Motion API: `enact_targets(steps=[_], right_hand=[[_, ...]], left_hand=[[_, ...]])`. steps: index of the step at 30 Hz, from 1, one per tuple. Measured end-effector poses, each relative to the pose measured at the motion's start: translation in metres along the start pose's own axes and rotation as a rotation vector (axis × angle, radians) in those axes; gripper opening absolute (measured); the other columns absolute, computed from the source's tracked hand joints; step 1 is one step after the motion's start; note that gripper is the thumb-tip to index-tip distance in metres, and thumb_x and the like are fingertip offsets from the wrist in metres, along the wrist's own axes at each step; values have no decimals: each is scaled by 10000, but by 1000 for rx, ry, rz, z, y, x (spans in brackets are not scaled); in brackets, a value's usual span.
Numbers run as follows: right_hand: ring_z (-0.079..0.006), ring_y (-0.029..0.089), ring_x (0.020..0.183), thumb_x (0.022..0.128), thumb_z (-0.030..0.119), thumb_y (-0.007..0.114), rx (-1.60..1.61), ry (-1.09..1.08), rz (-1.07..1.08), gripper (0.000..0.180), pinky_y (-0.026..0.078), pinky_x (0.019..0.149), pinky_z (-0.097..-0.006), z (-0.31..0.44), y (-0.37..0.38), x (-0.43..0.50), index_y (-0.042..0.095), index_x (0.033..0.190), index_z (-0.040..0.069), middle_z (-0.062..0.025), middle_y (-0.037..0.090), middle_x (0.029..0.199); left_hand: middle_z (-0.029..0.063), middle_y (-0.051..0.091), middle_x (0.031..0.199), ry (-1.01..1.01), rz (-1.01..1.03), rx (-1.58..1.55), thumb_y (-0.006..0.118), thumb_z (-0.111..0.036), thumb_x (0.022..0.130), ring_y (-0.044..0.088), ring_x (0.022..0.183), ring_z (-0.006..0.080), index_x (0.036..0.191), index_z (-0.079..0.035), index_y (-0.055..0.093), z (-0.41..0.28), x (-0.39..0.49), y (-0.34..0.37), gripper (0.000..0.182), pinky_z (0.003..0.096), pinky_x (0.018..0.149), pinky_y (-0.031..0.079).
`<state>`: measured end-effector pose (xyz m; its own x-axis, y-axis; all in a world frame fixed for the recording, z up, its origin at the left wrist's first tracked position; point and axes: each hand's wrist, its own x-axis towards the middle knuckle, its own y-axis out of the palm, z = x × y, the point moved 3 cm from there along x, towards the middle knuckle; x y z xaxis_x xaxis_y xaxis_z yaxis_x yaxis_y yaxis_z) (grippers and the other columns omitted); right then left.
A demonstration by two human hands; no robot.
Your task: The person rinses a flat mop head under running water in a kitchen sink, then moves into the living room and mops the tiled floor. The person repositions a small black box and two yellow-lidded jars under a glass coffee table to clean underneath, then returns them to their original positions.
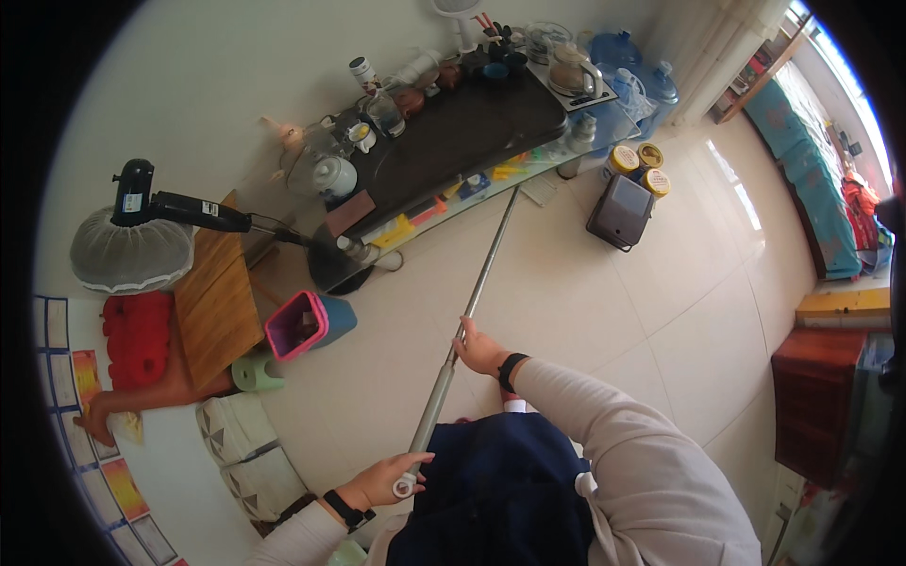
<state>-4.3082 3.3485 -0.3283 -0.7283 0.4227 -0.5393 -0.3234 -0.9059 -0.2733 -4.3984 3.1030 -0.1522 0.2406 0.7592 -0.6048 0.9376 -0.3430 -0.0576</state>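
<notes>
I hold a long mop with a grey-green and metal pole (488, 265) in both hands. Around the ringed upper end of the handle, close to my dark apron, my left hand (386, 481) is closed. Farther down, just past the joint where the thick sleeve meets the thin metal tube, my right hand (480, 350) grips the pole. The tube slants away to the glass-topped table (432, 205). Near its far end a pale flat piece (539, 189), perhaps part of the mop head, shows on the floor; most of that end is hidden under the table.
On the table, a dark tea tray (460, 134) bears teapots, cups and an electric kettle (572, 74). Left stand a pink-rimmed bin (318, 325) and a floor fan (134, 240). A dark box (621, 212) and several yellow-lidded tins (625, 159) sit on the tiles, with blue water bottles (658, 92) behind.
</notes>
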Motion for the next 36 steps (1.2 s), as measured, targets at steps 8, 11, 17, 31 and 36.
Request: enact_targets(steps=[8, 11, 17, 31, 36], right_hand=[[-438, 588, 942, 912, 263, 459, -64, -100, -75, 536, 469, 830, -485, 3, 37, -6, 305, 1323, -45, -291, 618, 991], [-433, 590, 928, 915, 244, 438, -166, -66, -92, 516, 470, 823, -486, -7, 66, -18, 311, 1324, -44, -288, 619, 982], [-434, 591, 933, 964, 321, 393, -177, -79, -108, 549, 463, 841, -486, -29, 130, -77, 268, 1397, 7, -284, 606, 1011], [-355, 581, 993, 868, 129, 561, -74, -25, -410, 590, 489, 843, -424, -125, 50, -177, 292, 1386, 42, -204, 550, 1133], [-357, 577, 1001, 855, 114, 567, -214, -62, -453, 634, 494, 830, -437, -134, 14, -178, 260, 1407, 56, -194, 529, 1142]], left_hand=[[112, 527, 1069, -118, -84, -542, 547, -163, 923, 536, 668, 142, 1477, -154, -124, 6, -21, 15, 870, 287, 666, 514], [52, 493, 792, -283, -306, -525, 375, -310, 1006, 450, 527, 108, 1420, -118, 171, 47, -19, 55, 500, 256, 498, 445], [11, 419, 629, -449, -351, -674, 365, -317, 1010, 381, 441, 100, 1079, -131, 428, 90, -47, 123, 208, 248, 406, 342], [-16, 420, 620, -298, -345, -847, 480, -399, 957, 347, 428, 85, 1087, -152, 449, 49, 166, 85, 281, 230, 378, 279], [-24, 396, 627, -342, -390, -774, 447, -377, 969, 312, 438, 77, 1242, -163, 447, 34, 237, 106, 347, 211, 394, 263]])
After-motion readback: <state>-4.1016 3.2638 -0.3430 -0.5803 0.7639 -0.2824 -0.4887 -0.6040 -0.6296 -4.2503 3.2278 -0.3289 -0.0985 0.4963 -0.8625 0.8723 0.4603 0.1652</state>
